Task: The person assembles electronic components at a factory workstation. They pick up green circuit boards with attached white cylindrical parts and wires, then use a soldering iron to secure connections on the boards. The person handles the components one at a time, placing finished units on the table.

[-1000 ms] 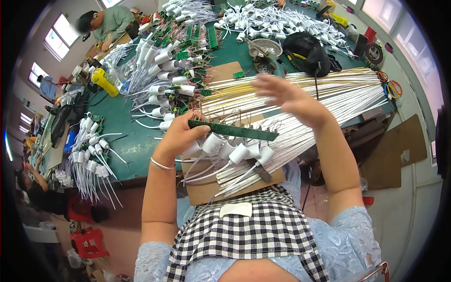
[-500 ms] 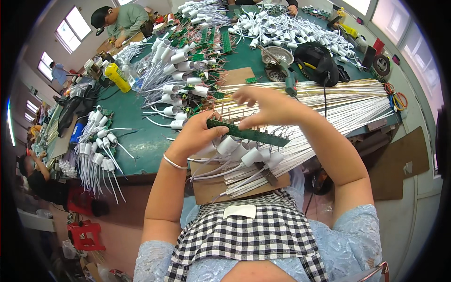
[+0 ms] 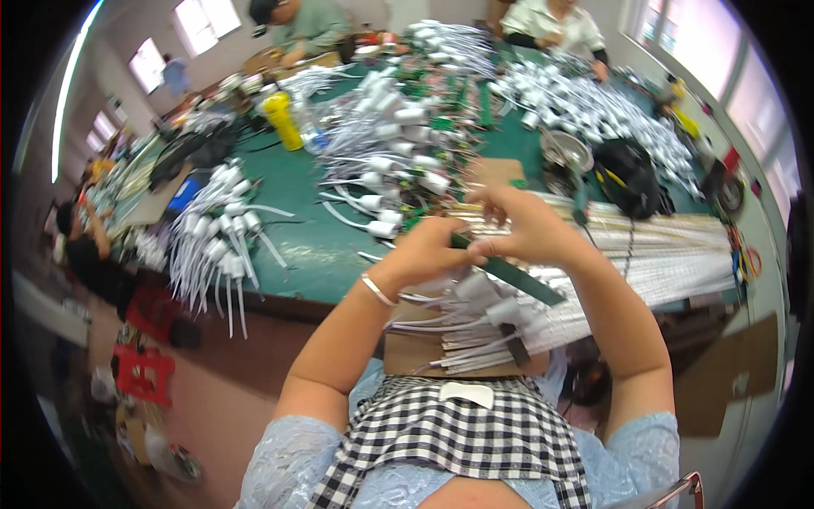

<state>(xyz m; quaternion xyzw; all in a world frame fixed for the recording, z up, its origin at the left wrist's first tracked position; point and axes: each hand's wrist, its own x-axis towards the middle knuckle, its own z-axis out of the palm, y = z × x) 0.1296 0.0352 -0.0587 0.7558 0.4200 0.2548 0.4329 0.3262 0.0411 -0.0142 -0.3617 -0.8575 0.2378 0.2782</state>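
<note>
My left hand (image 3: 426,253) is closed on the near-left end of a long green circuit board (image 3: 527,283), which slants down to the right. Over that same end hovers my right hand (image 3: 536,231), fingers curved and apart, its thumb at the board's upper edge. Motion blur hides whether a thin wire lies between those fingers. Below the board are white cylindrical lamp sockets (image 3: 504,311) with white cables, resting on bundled light strips (image 3: 585,297) and a brown cardboard sheet (image 3: 411,349).
Piles of white sockets with cables (image 3: 398,127) cover the green table (image 3: 297,259) ahead. A metal bowl (image 3: 566,151), a black bag (image 3: 629,178) and a yellow bottle (image 3: 282,120) stand around them. Two people (image 3: 555,30) work across the table; a red stool (image 3: 142,373) is at lower left.
The view has shifted, so the scene sits lower and further right. My right hand has come down to the board's held end, its fingers more curled. My left hand keeps its hold.
</note>
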